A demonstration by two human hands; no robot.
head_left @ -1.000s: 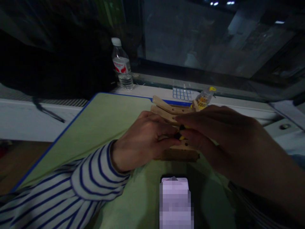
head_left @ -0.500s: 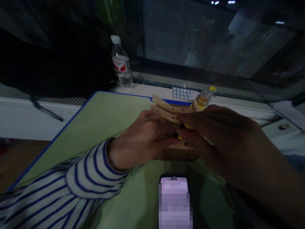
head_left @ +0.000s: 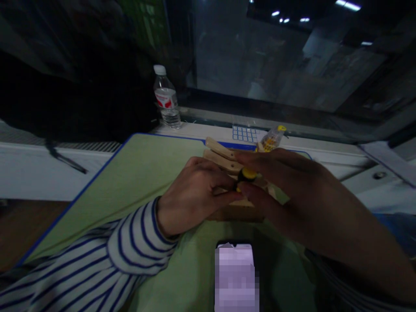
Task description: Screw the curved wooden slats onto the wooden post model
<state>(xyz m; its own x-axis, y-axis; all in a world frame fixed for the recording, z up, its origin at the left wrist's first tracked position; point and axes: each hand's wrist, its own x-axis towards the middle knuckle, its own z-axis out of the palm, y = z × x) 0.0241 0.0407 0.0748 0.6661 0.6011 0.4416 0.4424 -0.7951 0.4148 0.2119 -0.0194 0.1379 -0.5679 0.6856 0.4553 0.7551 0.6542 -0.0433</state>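
Observation:
A short yellow-and-black screwdriver (head_left: 248, 174) stands over the wooden pieces, its handle's end towards me and its shaft hidden. My right hand (head_left: 292, 186) has thumb and fingers closed around this handle. From the left, my left hand (head_left: 198, 190) is closed too, with thumb and forefinger pinched at the handle's lower end. Its other fingers are curled out of sight over the wood. Light wooden strips (head_left: 224, 162) with drilled holes angle out behind the hands. Beneath them a wooden block (head_left: 235, 213) rests on the table, largely covered by my hands.
A phone (head_left: 235, 277) with a blurred screen lies on the green table (head_left: 156, 160) close to me. On the sill stand a water bottle (head_left: 167, 99) and, farther right, a clear yellow-capped packet or bottle (head_left: 273, 138). A blue-gridded sheet (head_left: 244, 134) lies between them.
My right hand has turned and opened slightly around the screwdriver, so more of the yellow-and-black handle shows. My left hand stays at the wood. The camera view has tilted up a little.

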